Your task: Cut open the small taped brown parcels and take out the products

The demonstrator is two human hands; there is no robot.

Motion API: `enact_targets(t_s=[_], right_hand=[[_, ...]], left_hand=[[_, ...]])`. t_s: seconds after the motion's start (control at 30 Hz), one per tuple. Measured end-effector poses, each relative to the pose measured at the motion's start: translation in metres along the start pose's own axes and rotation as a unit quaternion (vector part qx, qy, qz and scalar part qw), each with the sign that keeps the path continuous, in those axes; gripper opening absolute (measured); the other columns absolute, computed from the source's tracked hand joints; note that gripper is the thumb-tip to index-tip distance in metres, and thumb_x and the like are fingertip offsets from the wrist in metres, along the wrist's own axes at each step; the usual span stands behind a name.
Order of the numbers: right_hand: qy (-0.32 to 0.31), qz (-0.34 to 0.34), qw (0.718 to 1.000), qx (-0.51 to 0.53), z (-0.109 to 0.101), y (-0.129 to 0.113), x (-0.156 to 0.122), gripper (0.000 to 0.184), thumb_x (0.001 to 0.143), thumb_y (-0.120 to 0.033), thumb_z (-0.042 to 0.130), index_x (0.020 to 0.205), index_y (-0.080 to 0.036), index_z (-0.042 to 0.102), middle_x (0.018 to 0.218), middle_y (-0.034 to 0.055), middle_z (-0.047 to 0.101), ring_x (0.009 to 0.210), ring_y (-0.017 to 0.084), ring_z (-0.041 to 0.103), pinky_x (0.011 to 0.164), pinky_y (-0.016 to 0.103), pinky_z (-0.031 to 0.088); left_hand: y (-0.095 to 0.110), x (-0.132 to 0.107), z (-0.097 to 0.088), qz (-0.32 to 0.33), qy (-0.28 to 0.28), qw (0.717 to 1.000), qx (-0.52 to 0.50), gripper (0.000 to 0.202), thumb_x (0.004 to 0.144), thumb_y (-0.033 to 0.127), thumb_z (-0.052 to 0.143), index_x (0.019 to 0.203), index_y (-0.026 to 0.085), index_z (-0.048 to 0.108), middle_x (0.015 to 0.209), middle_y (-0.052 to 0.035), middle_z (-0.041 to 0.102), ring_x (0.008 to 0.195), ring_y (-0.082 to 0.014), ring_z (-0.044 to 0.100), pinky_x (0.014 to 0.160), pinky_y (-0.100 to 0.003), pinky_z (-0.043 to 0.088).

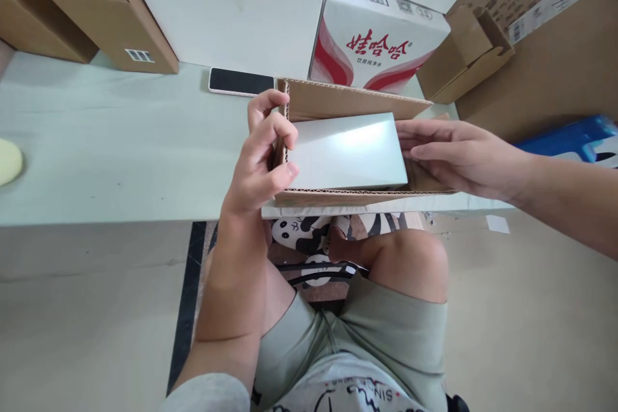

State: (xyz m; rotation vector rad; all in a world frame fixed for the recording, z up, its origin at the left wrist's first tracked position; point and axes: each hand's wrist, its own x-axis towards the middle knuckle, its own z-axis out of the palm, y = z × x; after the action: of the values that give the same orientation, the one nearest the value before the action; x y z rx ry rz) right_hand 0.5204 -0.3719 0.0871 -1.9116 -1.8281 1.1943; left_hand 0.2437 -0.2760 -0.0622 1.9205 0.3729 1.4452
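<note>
My left hand (pixel 263 154) is closed around the left end wall of an open cardboard box (pixel 347 95), with its fingertips curled over the rim. Inside the cardboard box lies a smooth white box (pixel 350 151), tight against that left end. My right hand (pixel 458 154) reaches into the right end of the cardboard box, its fingers stretched toward the near end of the white box. Some of those fingertips are hidden, so a firm touch cannot be made out.
Behind stand a red-and-white carton (pixel 379 45), a large white box (pixel 232 6) and a brown carton (pixel 111 13). A dark-screened phone (pixel 241 81) lies on the pale table (pixel 120 148). At right are a small brown box (pixel 461 55) and a blue package (pixel 570 138).
</note>
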Motion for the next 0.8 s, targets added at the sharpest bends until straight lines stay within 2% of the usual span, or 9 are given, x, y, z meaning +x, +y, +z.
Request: enact_targets(t_s=[0.07, 0.13, 0.23, 0.33, 0.4, 0.5, 0.6, 0.7, 0.8], right_hand=[[-0.025, -0.034, 0.996, -0.076, 0.001, -0.004, -0.001, 0.075, 0.096, -0.025, 0.034, 0.169, -0.033, 0.02, 0.149, 0.011, 0.062, 0.132, 0.03, 0.064, 0.11, 0.059, 0.056], [-0.022, -0.042, 0.992, -0.119, 0.002, -0.008, -0.002, 0.079, 0.097, -0.024, 0.029, 0.172, -0.034, 0.005, 0.153, 0.0103, 0.059, 0.13, 0.027, 0.065, 0.107, 0.055, 0.058], [-0.021, -0.011, 0.997, -0.069, 0.004, -0.014, -0.001, 0.081, 0.099, -0.029, 0.029, 0.171, -0.031, -0.007, 0.156, 0.0098, 0.056, 0.131, 0.026, 0.065, 0.107, 0.051, 0.059], [-0.023, 0.013, 0.998, 0.058, 0.003, -0.013, 0.002, 0.083, 0.099, -0.032, 0.033, 0.17, -0.032, -0.01, 0.16, 0.0086, 0.051, 0.137, 0.026, 0.061, 0.11, 0.051, 0.056], [-0.026, 0.004, 0.995, 0.093, 0.001, -0.009, 0.005, 0.087, 0.098, -0.037, 0.039, 0.17, -0.036, -0.011, 0.167, 0.0059, 0.041, 0.143, 0.028, 0.056, 0.11, 0.052, 0.054], [-0.044, -0.025, 0.997, 0.057, -0.003, 0.002, 0.01, 0.101, 0.091, -0.05, 0.057, 0.169, -0.043, -0.008, 0.173, 0.0027, 0.029, 0.15, 0.032, 0.049, 0.109, 0.053, 0.053], [-0.047, -0.061, 0.997, 0.004, -0.005, 0.01, 0.014, 0.123, 0.08, -0.058, 0.074, 0.169, -0.041, -0.009, 0.176, 0.0057, 0.022, 0.154, 0.034, 0.042, 0.112, 0.052, 0.05], [-0.043, -0.089, 0.995, -0.021, -0.004, 0.013, 0.017, 0.13, 0.077, -0.067, 0.074, 0.169, -0.039, -0.012, 0.176, 0.0094, 0.022, 0.153, 0.034, 0.045, 0.11, 0.052, 0.052], [-0.029, -0.098, 0.994, -0.036, -0.003, 0.009, 0.019, 0.124, 0.079, -0.071, 0.07, 0.17, -0.034, -0.005, 0.173, 0.013, 0.03, 0.144, 0.031, 0.054, 0.108, 0.047, 0.055]], left_hand=[[-0.002, 0.0, 0.0, 0.01, 0.007, 1.0, 0.0, 0.046, 0.086, 0.075, 0.059, 0.096, 0.03, 0.055, 0.143, -0.0014, 0.046, 0.134, -0.0284, 0.045, 0.1, -0.053, 0.048], [-0.003, 0.0, 0.001, 0.003, 0.014, 1.0, 0.002, 0.047, 0.087, 0.075, 0.059, 0.095, 0.029, 0.054, 0.142, -0.0011, 0.045, 0.137, -0.0281, 0.042, 0.106, -0.054, 0.045], [-0.002, 0.0, 0.0, -0.007, 0.02, 1.0, 0.01, 0.047, 0.084, 0.076, 0.061, 0.093, 0.03, 0.054, 0.141, -0.0018, 0.047, 0.139, -0.0296, 0.042, 0.112, -0.054, 0.042], [0.001, 0.002, 0.0, -0.024, 0.022, 0.999, 0.016, 0.047, 0.082, 0.076, 0.06, 0.091, 0.03, 0.054, 0.139, -0.0039, 0.049, 0.139, -0.0324, 0.043, 0.112, -0.055, 0.043], [0.003, 0.003, 0.0, -0.035, 0.022, 0.999, 0.019, 0.046, 0.083, 0.076, 0.058, 0.09, 0.03, 0.054, 0.138, -0.0049, 0.05, 0.138, -0.0332, 0.043, 0.112, -0.056, 0.043], [0.004, 0.003, -0.001, -0.038, 0.026, 0.998, 0.033, 0.048, 0.081, 0.077, 0.058, 0.089, 0.03, 0.054, 0.136, -0.0055, 0.051, 0.138, -0.0339, 0.043, 0.112, -0.057, 0.043], [0.007, 0.003, -0.002, -0.038, 0.028, 0.998, 0.049, 0.047, 0.08, 0.077, 0.058, 0.088, 0.03, 0.055, 0.134, -0.0062, 0.052, 0.138, -0.0347, 0.043, 0.11, -0.058, 0.045], [0.009, 0.002, -0.004, -0.031, 0.021, 0.998, 0.059, 0.046, 0.084, 0.075, 0.055, 0.087, 0.029, 0.053, 0.135, -0.0059, 0.051, 0.137, -0.0331, 0.044, 0.105, -0.059, 0.047], [0.009, 0.0, -0.005, -0.017, 0.025, 0.998, 0.063, 0.046, 0.088, 0.072, 0.052, 0.086, 0.027, 0.052, 0.136, -0.0038, 0.05, 0.138, -0.0305, 0.045, 0.104, -0.058, 0.049]])
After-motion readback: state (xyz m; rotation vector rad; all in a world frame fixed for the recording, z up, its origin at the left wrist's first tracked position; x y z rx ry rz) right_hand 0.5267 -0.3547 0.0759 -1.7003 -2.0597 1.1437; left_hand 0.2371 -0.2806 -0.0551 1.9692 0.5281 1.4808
